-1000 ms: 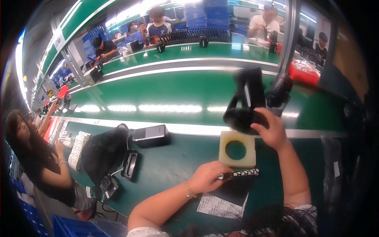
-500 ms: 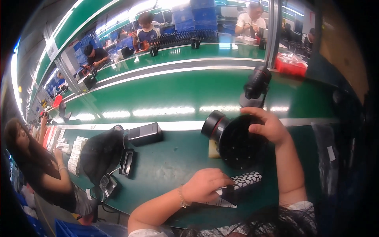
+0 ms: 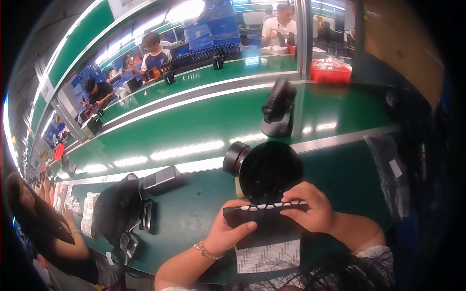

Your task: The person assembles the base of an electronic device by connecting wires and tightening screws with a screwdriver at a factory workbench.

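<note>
In front of me both hands grip a black piece with a row of white rounded patches (image 3: 264,207) along its upper edge. My left hand (image 3: 231,230) is closed round its left end. At its right end, the fingers and thumb of my right hand (image 3: 310,207) pinch the edge. Just beyond stands a round, dark, disc-shaped part (image 3: 271,169) with a black cylinder (image 3: 235,156) bearing a red ring at its left. Below my hands lies a white sheet with printed rows (image 3: 269,257).
A black device on a stand (image 3: 278,107) rests on the green belt (image 3: 194,123). To the left lie a black mesh bag (image 3: 116,206), a grey box (image 3: 162,178) and a small cabled device (image 3: 129,242). A plastic bag (image 3: 388,169) lies at right. A co-worker (image 3: 53,223) sits at left.
My right hand has left the disc-shaped part and come down to the patched piece. Both hands now hold that piece, raised and turned edge-on, with the white sheet uncovered below.
</note>
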